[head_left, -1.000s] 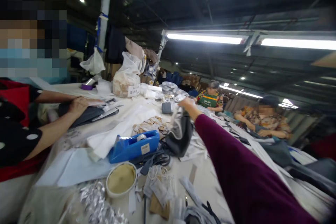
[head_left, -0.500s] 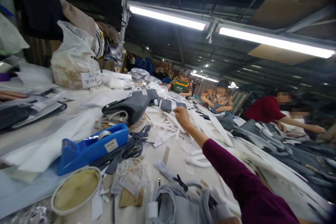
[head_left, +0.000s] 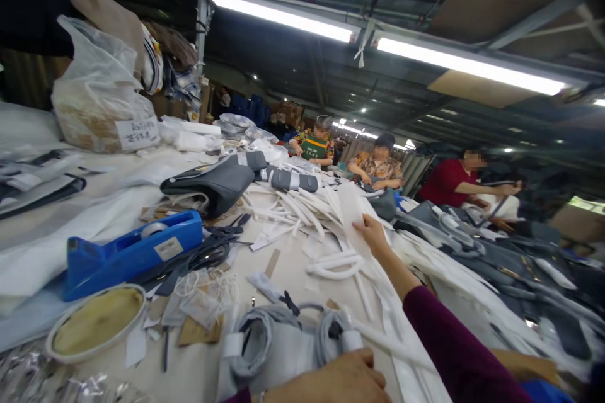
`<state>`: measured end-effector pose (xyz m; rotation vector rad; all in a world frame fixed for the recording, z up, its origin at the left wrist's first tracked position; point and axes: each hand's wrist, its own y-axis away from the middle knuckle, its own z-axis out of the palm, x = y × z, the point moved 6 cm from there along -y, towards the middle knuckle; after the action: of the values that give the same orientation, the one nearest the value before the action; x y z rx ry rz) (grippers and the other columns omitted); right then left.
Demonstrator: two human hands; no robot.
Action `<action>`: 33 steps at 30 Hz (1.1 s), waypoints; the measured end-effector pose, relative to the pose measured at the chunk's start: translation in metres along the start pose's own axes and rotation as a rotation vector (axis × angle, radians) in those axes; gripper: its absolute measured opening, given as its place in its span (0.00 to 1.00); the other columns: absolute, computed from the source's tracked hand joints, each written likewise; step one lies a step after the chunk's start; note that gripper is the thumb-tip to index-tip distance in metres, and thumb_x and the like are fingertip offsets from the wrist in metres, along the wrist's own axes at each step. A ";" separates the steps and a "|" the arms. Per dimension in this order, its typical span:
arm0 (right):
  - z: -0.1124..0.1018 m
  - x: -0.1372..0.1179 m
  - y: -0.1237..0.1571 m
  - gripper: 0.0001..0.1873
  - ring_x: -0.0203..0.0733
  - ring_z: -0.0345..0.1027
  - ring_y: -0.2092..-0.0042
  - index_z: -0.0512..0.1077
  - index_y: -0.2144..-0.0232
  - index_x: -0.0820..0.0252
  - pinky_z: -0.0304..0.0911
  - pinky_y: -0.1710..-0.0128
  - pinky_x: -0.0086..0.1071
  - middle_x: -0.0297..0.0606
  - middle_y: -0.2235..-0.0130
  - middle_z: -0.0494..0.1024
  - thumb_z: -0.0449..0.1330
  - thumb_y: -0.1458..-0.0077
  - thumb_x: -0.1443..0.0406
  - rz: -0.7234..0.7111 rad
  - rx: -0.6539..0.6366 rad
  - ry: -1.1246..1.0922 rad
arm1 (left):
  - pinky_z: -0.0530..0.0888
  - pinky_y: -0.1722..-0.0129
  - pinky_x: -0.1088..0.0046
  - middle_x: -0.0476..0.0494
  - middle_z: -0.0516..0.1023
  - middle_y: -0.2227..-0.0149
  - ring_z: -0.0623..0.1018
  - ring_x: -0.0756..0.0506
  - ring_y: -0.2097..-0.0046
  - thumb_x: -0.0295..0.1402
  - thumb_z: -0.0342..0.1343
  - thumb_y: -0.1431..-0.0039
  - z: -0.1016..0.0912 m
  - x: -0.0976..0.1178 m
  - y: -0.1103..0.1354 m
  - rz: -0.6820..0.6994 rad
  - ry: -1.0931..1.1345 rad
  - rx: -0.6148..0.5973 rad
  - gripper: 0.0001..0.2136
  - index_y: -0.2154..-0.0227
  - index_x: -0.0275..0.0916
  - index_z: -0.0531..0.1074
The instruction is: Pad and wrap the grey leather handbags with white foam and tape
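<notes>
My right hand (head_left: 373, 236), in a purple sleeve, reaches over the table and pinches a flat white strip (head_left: 348, 208) between thumb and fingers. The strip stands up from a pile of white foam strips (head_left: 302, 208). At the bottom edge, my left hand (head_left: 333, 381) lies over a grey bag (head_left: 289, 352) with its fingers bent together; part of the grip is cut off by the frame. The bag's handles are wound into coils, with white wrapping on them. A looped white tube (head_left: 335, 264) lies between the two hands.
To the left stand a blue tape dispenser (head_left: 132, 252) and a round tub (head_left: 97, 322) of yellowish stuff. Dark grey bags (head_left: 212, 182) lie behind, more (head_left: 510, 258) at right. A stuffed plastic bag (head_left: 101, 94) is at back left. Several co-workers sit across the table.
My right hand has moved right and nearer, and now holds the white strip. My left hand has come into view over the grey bag. The view has shifted to the right.
</notes>
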<state>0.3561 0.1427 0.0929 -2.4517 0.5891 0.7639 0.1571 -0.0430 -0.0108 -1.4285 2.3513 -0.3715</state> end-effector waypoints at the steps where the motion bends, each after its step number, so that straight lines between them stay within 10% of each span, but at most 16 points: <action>1: -0.012 0.005 0.015 0.23 0.45 0.69 0.60 0.67 0.51 0.64 0.64 0.60 0.35 0.40 0.62 0.76 0.55 0.50 0.63 -0.007 -0.022 -0.057 | 0.66 0.65 0.66 0.48 0.75 0.75 0.69 0.49 0.73 0.30 0.57 0.45 -0.001 0.001 -0.001 -0.004 0.051 0.001 0.10 0.80 0.42 0.68; 6: -0.069 0.024 0.133 0.45 0.41 0.69 0.64 0.48 0.35 0.50 0.65 0.62 0.35 0.38 0.56 0.75 0.61 0.54 0.62 -0.016 -0.144 -0.512 | 0.63 0.59 0.61 0.46 0.73 0.79 0.66 0.47 0.74 0.34 0.54 0.45 -0.015 0.009 -0.004 -0.146 0.121 -0.066 0.13 0.83 0.39 0.65; 11: -0.109 0.054 0.243 0.27 0.41 0.67 0.61 0.70 0.49 0.53 0.62 0.64 0.32 0.38 0.56 0.75 0.64 0.53 0.59 0.184 -0.119 -0.618 | 0.61 0.55 0.64 0.46 0.76 0.73 0.68 0.47 0.67 0.31 0.49 0.40 -0.022 0.014 -0.014 -0.166 0.137 -0.191 0.12 0.79 0.37 0.68; 18: -0.126 0.097 0.343 0.22 0.53 0.64 0.45 0.72 0.51 0.51 0.63 0.53 0.40 0.40 0.49 0.74 0.61 0.51 0.59 0.406 0.020 -0.573 | 0.60 0.53 0.65 0.47 0.72 0.74 0.66 0.47 0.66 0.29 0.40 0.36 -0.028 0.013 -0.027 -0.187 0.226 -0.326 0.15 0.78 0.37 0.63; 28: -0.077 0.085 0.372 0.35 0.49 0.50 0.35 0.64 0.41 0.55 0.41 0.33 0.47 0.35 0.37 0.62 0.57 0.54 0.67 0.367 -0.308 -0.747 | 0.60 0.52 0.59 0.45 0.68 0.72 0.66 0.46 0.65 0.31 0.33 0.36 -0.033 0.006 -0.031 -0.245 0.331 -0.333 0.16 0.74 0.38 0.64; 33: -0.054 0.072 0.359 0.37 0.48 0.55 0.36 0.63 0.40 0.54 0.45 0.34 0.47 0.34 0.37 0.62 0.55 0.56 0.71 0.376 -0.415 -0.893 | 0.61 0.52 0.59 0.45 0.67 0.73 0.66 0.46 0.66 0.31 0.34 0.37 -0.032 0.005 -0.030 -0.251 0.330 -0.324 0.15 0.75 0.38 0.63</action>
<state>0.2412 -0.1868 -0.0312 -2.0027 0.5573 2.1363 0.1648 -0.0599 0.0288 -1.9565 2.5845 -0.3224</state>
